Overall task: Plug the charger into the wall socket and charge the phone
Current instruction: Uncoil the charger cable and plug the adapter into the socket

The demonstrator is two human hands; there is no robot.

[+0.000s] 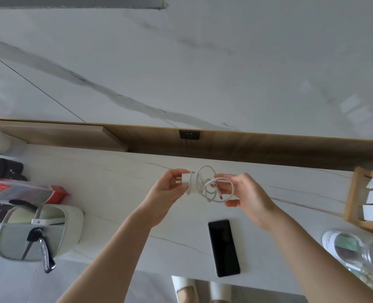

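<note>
A white charger (188,182) with two metal prongs pointing left is held above the marble counter by my left hand (167,193). Its white cable (209,184) hangs in loose coils between both hands, and my right hand (244,193) pinches those coils, with the cable's plug end dangling below. A dark wall socket (189,134) sits in the wooden back panel, straight behind the charger. A black phone (223,247) lies screen up on the counter near its front edge, below my right hand.
A pale green tray (72,228) with keys stands at the left, with red packaging (56,193) behind it. A wooden box (353,193) of white cards sits at the right, with glass jars (355,250) in front. The counter's front edge (137,267) runs below the phone.
</note>
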